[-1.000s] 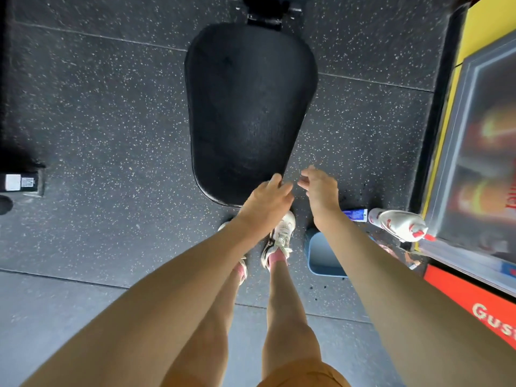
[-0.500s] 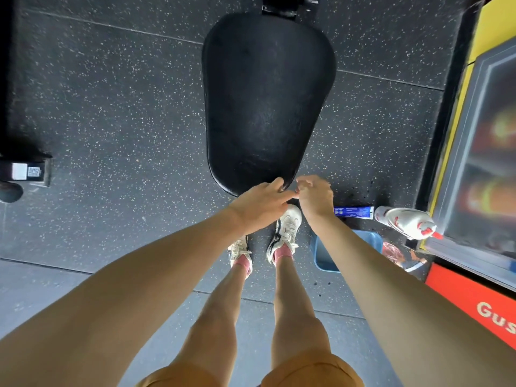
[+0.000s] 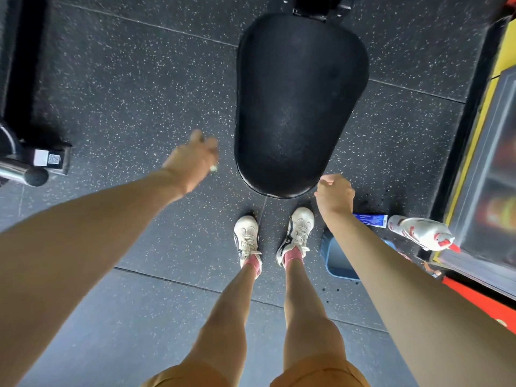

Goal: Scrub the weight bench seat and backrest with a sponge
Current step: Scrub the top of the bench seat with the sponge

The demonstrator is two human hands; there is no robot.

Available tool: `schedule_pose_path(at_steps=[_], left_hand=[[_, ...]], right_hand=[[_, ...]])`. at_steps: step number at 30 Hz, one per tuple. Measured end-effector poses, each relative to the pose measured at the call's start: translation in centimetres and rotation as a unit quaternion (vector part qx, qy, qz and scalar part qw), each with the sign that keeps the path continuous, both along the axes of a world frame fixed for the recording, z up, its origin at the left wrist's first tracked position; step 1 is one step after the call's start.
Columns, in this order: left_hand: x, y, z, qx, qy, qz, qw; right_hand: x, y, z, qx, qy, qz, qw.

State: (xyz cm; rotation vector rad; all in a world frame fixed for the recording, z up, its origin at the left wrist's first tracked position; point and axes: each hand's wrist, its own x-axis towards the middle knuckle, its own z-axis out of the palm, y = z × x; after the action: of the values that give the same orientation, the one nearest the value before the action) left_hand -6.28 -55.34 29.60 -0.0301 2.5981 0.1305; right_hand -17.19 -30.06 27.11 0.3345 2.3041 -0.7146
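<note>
Left fingers (image 3: 199, 136): smeared by motion blur, pointing far. Cannot tell whether they are apart, together or clamped on anything. A small pale speck (image 3: 213, 168) shows at the right edge of the left hand (image 3: 190, 162), too blurred to name. This hand hangs over the floor (image 3: 125, 93), just left of the seat (image 3: 298, 101) and clear of it.

Right fingers (image 3: 331, 180): curled together into the palm, thumb on top. The right hand (image 3: 335, 195) sits at the seat's near right corner. Cannot tell whether it touches the edge.

Seat: a black padded surface, wide at the far end and narrowing to a rounded near end. It lies straight ahead between the two hands. A dark frame (image 3: 310, 8) joins it at the far end.

Below: two white shoes (image 3: 247, 236) with pink socks stand on the speckled dark floor, just near of the seat's near end. Tan shorts (image 3: 315, 370) at the bottom edge.

Right of the shoes, partly under the right forearm: a blue tub (image 3: 336, 258). Just far of it lies a blue tube (image 3: 370, 219), and right of that a white and red bottle (image 3: 418, 233) on its side. A yellow-edged panel (image 3: 480, 163) runs along the right border.

Far left: a metal bar (image 3: 22, 171) on dark equipment, well apart from the seat.
</note>
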Motion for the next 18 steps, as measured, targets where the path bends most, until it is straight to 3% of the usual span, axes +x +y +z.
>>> schedule_pose_path(at_steps=[2, 5, 7, 9, 11, 13, 16, 18], left_hand=[[-0.4, -0.9, 0.3, 0.0, 0.066, 0.094, 0.993], [-0.8, 1.9, 1.0, 0.101, 0.144, -0.026, 0.984], [-0.6, 4.6, 0.8, 0.157, 0.13, -0.118, 0.972], [-0.8, 5.4, 0.2, 0.157, 0.088, -0.2, 0.963], [-1.8, 4.2, -0.8, 0.144, 0.09, -0.146, 0.975], [-3.1, 3.4, -1.3, 0.126, 0.122, 0.006, 0.984], [-3.9, 5.8, -0.5, 0.142, 0.162, 0.221, 0.951], [-3.1, 6.9, 0.0, 0.206, 0.154, 0.154, 0.954]], right_hand=[[-0.3, -0.3, 0.8, 0.013, 0.04, 0.013, 0.999], [0.0, -1.0, 1.5, 0.02, 0.096, 0.068, 0.993], [0.3, -1.7, 1.7, 0.026, 0.112, 0.106, 0.988], [0.5, -2.5, 1.7, 0.028, 0.126, 0.139, 0.982], [0.6, -3.1, 1.5, 0.035, 0.135, 0.176, 0.974], [0.5, -3.5, 1.3, 0.047, 0.141, 0.197, 0.969], [0.6, -3.5, 1.3, 0.06, 0.145, 0.21, 0.965], [0.6, -3.4, 1.4, 0.06, 0.145, 0.21, 0.965]])
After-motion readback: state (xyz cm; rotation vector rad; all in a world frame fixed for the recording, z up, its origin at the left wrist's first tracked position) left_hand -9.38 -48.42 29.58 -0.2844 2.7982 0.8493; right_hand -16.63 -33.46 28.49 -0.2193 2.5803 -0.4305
